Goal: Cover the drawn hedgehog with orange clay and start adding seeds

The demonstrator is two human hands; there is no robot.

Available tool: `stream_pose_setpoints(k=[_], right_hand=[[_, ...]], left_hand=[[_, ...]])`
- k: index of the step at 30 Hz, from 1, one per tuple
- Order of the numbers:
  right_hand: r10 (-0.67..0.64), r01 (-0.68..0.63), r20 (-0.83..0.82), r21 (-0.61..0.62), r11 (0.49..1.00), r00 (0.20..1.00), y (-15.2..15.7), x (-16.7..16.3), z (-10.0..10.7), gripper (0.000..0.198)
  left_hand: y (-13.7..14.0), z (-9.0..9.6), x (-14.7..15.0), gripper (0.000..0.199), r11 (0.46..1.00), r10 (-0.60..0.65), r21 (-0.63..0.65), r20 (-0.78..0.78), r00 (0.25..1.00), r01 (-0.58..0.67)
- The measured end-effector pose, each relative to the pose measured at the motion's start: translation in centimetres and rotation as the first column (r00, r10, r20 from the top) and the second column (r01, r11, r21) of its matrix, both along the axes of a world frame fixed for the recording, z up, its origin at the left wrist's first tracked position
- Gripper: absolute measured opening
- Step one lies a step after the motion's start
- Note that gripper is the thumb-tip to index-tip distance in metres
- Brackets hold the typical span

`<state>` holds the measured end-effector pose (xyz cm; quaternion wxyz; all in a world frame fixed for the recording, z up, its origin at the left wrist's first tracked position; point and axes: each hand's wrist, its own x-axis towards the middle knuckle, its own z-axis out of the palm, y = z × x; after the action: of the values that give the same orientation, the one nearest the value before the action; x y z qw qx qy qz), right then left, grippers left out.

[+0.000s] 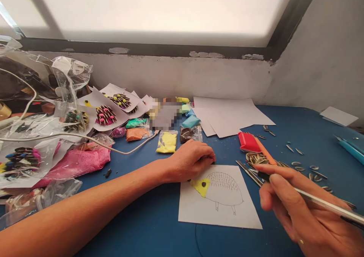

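Taking the drawing as the dial's centre, the seed-covered sheets (105,115) sit toward ten o'clock, with a white cable (79,137) looping across the worktop (153,226) in front of them; a forearm catching that cable could drag it into the sheets. Between ten and eleven, the yellow clay packet (167,142) lies near the wrist, where a careless sweep might shove it. At eleven o'clock the left hand (193,159) rests curled over the paper's upper edge; whether its grip holds anything I cannot tell, since the fingertips are tucked under. If it shifted sideways, it could skew the sheet or smear the yellow head. The drawing (223,191) lies flat, its lower edge unheld, so a stroke there might swing it. Between one and two, a seed pile (257,158) lies close by; a knuckle brushing it would scatter seeds. At three o'clock the right hand (295,204) has its grip closed around a pen (315,199); a slip could leave a stray line.
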<state>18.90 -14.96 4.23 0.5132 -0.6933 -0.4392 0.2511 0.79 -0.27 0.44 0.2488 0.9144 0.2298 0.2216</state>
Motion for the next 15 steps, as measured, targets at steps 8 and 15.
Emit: stream_pose_setpoints(k=[8,15], right_hand=[[0.152,-0.145,0.088,-0.086,0.986,0.984,0.7,1.4,0.6,0.036],[0.131,-0.133,0.026,0.104,0.986,0.991,1.2,0.3,-0.6,0.033]], left_hand=[[-2.0,3.7,-0.1,0.014,0.992,0.055,0.101,0.157,0.986,-0.071],[-7.3,6.8,0.8,0.026,0.892,-0.163,-0.426,0.011,0.987,0.152]])
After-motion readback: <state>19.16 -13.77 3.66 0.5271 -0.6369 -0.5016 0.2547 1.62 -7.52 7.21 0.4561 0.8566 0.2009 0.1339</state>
